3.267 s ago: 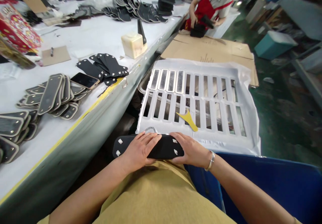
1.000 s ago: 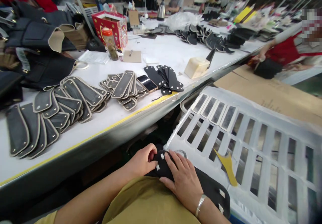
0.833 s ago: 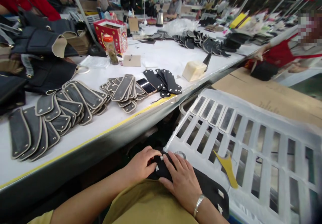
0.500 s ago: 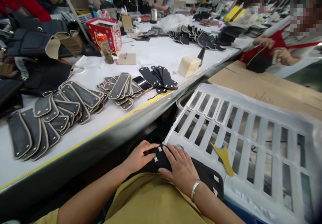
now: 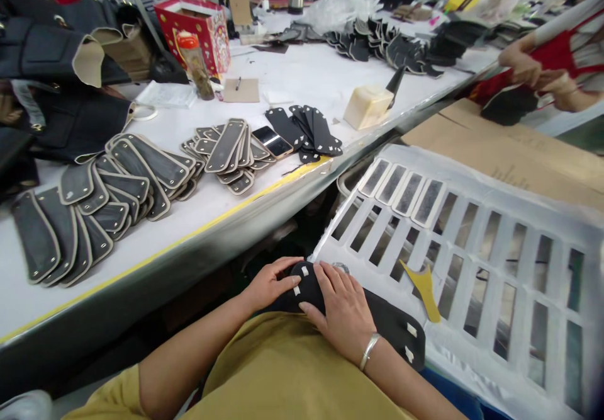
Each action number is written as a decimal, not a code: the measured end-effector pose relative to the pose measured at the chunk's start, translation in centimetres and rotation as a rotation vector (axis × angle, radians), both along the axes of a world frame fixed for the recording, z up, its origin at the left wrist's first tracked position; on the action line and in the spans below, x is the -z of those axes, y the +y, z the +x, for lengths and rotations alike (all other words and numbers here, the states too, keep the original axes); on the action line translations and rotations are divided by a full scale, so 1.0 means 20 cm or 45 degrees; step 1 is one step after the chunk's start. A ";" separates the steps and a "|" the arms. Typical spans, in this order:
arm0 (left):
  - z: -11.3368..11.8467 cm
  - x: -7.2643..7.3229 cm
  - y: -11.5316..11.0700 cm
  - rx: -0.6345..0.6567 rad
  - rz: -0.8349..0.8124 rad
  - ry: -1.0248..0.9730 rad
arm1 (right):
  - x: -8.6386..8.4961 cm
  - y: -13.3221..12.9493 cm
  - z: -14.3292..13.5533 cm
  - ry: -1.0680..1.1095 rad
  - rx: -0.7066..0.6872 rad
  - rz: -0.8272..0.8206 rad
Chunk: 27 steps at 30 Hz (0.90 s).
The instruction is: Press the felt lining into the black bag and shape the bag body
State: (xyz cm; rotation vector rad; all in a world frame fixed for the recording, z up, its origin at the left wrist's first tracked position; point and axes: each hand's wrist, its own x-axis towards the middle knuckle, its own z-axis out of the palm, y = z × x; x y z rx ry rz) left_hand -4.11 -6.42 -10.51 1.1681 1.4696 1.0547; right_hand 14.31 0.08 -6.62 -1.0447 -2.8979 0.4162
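A long black panel (image 5: 387, 320) with rounded ends and small white patches near its corners lies across my lap, beside the white slotted tray (image 5: 436, 238). My left hand (image 5: 271, 286) pinches its left end, the thumb on top near two white patches and the fingers partly hidden at the far edge. Flat over the panel's middle lies my right hand (image 5: 343, 303), fingers stretched out and thumb apart on the near side. A yellow forked piece (image 5: 426, 291) rests on the tray just right of the panel.
Trimmed dark panels (image 5: 134, 177) lie in overlapping heaps on the white table, beside a phone (image 5: 272, 141) and more black panels (image 5: 315, 129). A yellowish block (image 5: 368, 106) stands near the edge. At right, a co-worker's hands (image 5: 542, 77) work above cardboard (image 5: 514, 149).
The camera view has tilted down slightly, so the table items appear higher and some shift right. My hands keep almost the same hold on the black panel. The co-worker's hands have drawn closer together.
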 end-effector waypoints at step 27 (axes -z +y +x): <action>0.15 -0.03 0.00 -0.316 -0.200 -0.065 | -0.06 0.01 0.51 -0.087 -0.101 0.380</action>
